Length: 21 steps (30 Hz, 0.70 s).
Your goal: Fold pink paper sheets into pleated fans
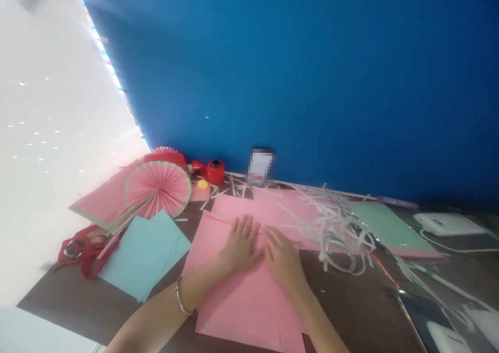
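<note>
My left hand (242, 244) lies flat on a sheet of pink paper (245, 306), its fingers stretched out near a narrow fold along the sheet's far edge. Close beside it on the right, my right hand (281, 251) rests on the same paper near that fold, with its fingers close together and bent. Whether anything is between the right fingers cannot be made out. More pink paper (234, 205) lies beyond the hands. A metal bangle (182, 297) circles my left wrist.
Left are light-blue sheets (144, 251), a round pink paper fan (159, 189) and a red strap bundle (86, 251). Behind stand red tape (215, 171) and a blurred upright item (260, 165). Right are white strips (337, 238), green paper (393, 228), a white device (448, 223) and a phone (423, 316).
</note>
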{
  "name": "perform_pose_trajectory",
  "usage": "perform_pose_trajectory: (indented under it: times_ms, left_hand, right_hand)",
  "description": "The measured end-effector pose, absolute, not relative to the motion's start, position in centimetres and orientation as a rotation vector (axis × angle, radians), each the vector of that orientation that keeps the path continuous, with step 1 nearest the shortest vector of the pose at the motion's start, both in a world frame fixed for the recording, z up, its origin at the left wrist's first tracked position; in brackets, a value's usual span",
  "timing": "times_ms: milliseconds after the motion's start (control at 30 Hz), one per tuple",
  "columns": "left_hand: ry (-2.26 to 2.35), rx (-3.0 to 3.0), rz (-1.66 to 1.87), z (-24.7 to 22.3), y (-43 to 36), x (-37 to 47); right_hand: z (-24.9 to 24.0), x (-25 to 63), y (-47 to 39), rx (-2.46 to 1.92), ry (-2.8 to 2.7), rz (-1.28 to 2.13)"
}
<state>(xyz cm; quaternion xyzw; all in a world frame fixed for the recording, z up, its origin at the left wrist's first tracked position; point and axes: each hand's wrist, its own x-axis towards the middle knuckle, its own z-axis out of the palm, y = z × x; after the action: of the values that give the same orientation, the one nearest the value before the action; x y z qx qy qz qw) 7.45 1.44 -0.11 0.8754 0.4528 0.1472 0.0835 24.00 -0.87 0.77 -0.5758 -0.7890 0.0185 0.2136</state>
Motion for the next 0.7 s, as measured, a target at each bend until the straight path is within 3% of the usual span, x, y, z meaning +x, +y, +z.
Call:
perform_pose_trajectory:
  times_ms: [233, 700]
  left_hand:
    - [1.362, 2.638, 0.419, -0.5, 1.8, 6.9]
    - [1.882, 2.455, 0.334, -1.0, 3.3, 2.4]
  right_hand:
    - [0.3, 22.6, -1.5, -1.684, -2.268, 0.327]
    - [1.0, 23.0, -1.7, -1.693, -2.325, 0.302]
